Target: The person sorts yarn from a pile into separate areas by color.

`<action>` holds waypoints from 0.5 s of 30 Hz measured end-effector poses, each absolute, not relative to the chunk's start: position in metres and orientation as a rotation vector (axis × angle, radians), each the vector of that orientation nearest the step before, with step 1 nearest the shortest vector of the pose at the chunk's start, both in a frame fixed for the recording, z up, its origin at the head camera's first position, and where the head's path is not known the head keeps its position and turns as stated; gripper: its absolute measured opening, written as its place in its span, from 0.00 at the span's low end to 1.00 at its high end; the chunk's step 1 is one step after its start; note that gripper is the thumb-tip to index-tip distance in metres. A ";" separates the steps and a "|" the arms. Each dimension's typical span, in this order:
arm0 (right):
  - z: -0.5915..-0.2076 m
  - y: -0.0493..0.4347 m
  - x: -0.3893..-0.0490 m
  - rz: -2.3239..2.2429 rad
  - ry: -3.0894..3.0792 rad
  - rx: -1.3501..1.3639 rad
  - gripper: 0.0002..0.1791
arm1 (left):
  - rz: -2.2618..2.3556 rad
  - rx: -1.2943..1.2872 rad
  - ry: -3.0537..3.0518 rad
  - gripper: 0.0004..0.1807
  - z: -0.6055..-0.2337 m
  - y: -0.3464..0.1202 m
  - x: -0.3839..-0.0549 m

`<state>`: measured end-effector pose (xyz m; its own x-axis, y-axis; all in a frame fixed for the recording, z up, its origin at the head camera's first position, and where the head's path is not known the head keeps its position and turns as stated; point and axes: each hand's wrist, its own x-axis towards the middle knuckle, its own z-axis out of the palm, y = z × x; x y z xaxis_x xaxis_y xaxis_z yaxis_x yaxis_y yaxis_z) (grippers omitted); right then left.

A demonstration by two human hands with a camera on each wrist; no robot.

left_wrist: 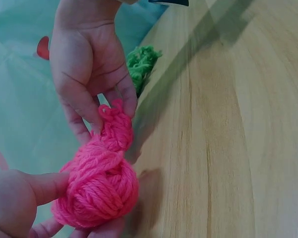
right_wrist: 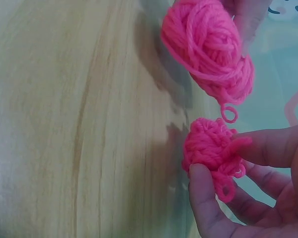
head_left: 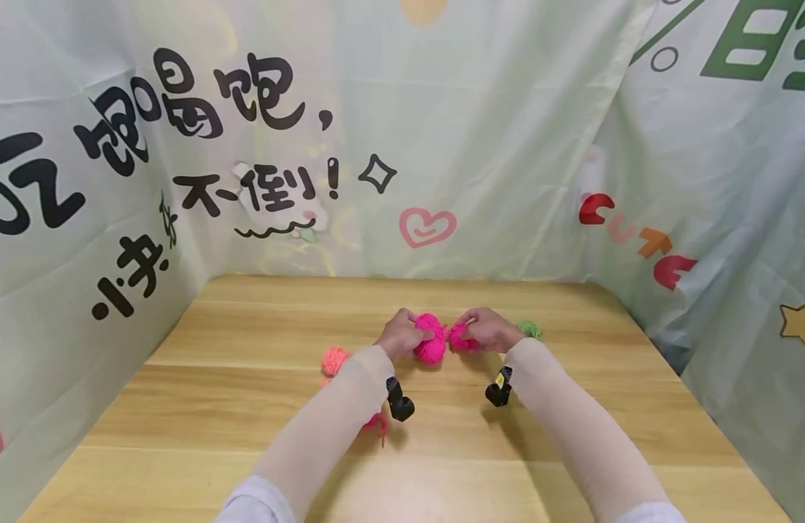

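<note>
Above the far half of the table, my left hand (head_left: 402, 335) grips a pink yarn ball (head_left: 431, 341), thumb on one side and fingers underneath in the left wrist view. Close to its right, my right hand (head_left: 490, 330) pinches a smaller pink crocheted piece (right_wrist: 211, 146) between thumb and fingers. Chunky stitches and a loose loop of yarn (right_wrist: 229, 114) show in the right wrist view. Ball and piece are very close together; whether a strand joins them I cannot tell.
Green yarn (head_left: 530, 330) lies just beyond my right wrist. An orange yarn ball (head_left: 335, 359) and some reddish-pink yarn (head_left: 378, 421) are partly hidden by my left forearm. Printed cloth (head_left: 507, 145) hangs behind and beside the wooden table (head_left: 245, 421).
</note>
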<state>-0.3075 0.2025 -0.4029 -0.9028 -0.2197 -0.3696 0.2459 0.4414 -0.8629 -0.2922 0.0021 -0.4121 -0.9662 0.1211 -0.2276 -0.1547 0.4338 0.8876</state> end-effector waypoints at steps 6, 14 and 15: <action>-0.403 0.203 -0.312 -1.451 2.278 0.032 0.16 | 1.586 -0.004 2.427 0.20 -0.411 0.006 -0.295; -0.405 0.202 -0.313 -1.432 2.293 0.057 0.18 | 1.563 0.001 2.457 0.20 -0.417 0.008 -0.298; -0.405 0.202 -0.313 -1.434 2.292 0.061 0.18 | 1.558 0.002 2.460 0.21 -0.418 0.009 -0.298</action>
